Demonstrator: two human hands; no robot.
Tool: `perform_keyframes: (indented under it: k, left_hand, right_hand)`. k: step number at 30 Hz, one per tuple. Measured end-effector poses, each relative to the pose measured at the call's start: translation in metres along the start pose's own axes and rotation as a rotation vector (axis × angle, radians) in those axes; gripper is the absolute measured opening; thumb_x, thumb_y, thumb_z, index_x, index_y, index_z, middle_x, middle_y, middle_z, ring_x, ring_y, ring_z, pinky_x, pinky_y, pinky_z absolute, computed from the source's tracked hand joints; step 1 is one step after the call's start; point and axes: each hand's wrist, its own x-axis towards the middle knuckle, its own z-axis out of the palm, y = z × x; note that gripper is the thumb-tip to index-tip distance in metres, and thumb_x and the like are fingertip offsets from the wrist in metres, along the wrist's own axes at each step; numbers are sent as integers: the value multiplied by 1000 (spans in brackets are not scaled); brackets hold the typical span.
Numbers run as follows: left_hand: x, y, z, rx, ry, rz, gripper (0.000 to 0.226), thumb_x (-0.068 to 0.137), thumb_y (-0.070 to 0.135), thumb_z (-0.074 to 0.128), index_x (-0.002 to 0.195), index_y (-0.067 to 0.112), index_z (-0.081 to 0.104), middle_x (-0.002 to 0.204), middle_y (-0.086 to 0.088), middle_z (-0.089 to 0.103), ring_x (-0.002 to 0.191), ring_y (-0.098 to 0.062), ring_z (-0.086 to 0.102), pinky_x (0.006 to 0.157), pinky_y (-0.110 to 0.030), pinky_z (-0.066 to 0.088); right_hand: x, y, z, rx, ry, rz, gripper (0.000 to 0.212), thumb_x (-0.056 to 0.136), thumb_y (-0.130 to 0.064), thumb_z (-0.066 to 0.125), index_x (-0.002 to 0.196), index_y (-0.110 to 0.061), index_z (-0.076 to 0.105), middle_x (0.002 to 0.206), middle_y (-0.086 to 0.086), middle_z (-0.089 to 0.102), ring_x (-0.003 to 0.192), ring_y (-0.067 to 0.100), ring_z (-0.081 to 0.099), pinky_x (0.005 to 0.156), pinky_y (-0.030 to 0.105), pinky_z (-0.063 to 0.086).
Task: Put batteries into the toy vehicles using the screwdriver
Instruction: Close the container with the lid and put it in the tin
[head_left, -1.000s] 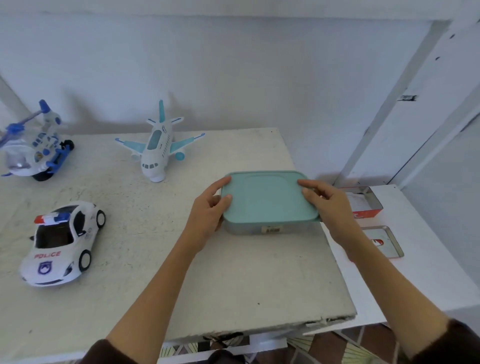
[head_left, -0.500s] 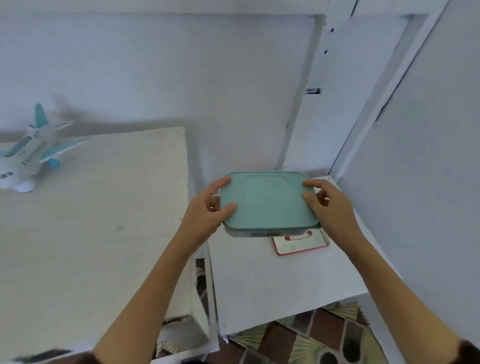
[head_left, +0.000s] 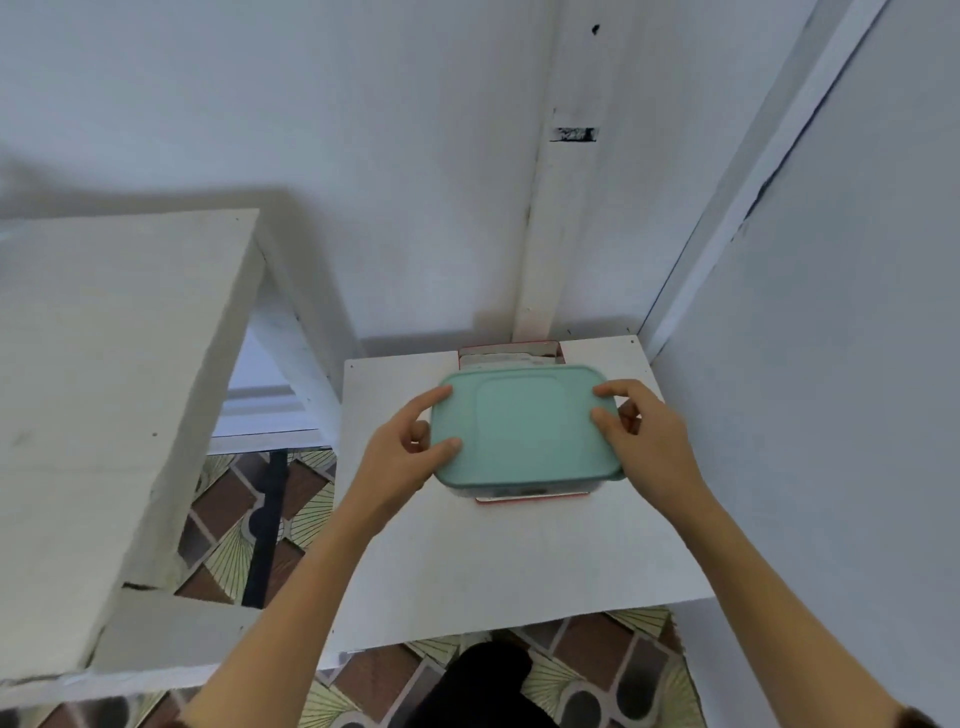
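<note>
I hold a rectangular box with a teal lid (head_left: 524, 423) over the low white side table (head_left: 509, 561). My left hand (head_left: 402, 457) grips its left edge, thumb on the lid. My right hand (head_left: 649, 441) grips its right edge, fingertips on the lid. The box covers most of a red-edged tin (head_left: 511, 351) behind it and a flat red-edged tin lid (head_left: 530, 499) under its front. No toy vehicle, battery or screwdriver is in view.
The taller white table (head_left: 104, 364) stands to the left, with a gap and patterned floor tiles (head_left: 244, 525) between it and the side table. White walls close in behind and on the right.
Both hands carried the box from the taller table rightward to above the side table. The view turned right, so the plane, police car and helicopter toys left the frame.
</note>
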Motion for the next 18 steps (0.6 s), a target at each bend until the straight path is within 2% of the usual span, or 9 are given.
perform_keyframes:
  k: [7, 12, 18]
  left_hand:
    - [63, -36, 25, -21, 33, -100, 55, 87, -1, 65, 126, 36, 56, 72, -5, 34, 61, -11, 36, 51, -15, 34]
    - [124, -58, 35, -16, 18, -179, 58, 88, -5, 60, 128, 36, 53, 60, 12, 36, 55, -4, 37, 52, -15, 36]
    - [197, -82, 39, 13, 18, -270, 64, 87, -12, 52, 134, 31, 49, 68, -1, 34, 59, -12, 35, 49, -16, 35]
  right_hand:
    - [73, 48, 15, -50, -105, 50, 19, 87, -12, 58, 104, -20, 58, 70, -1, 44, 63, 13, 42, 58, 23, 40]
    - [136, 73, 29, -100, -213, 67, 23, 87, -13, 58, 110, -19, 56, 74, -3, 47, 67, 13, 45, 61, 26, 43]
    - [207, 109, 59, -119, -298, 84, 27, 86, -11, 60, 112, -18, 55, 72, -2, 46, 64, 8, 44, 58, 17, 38]
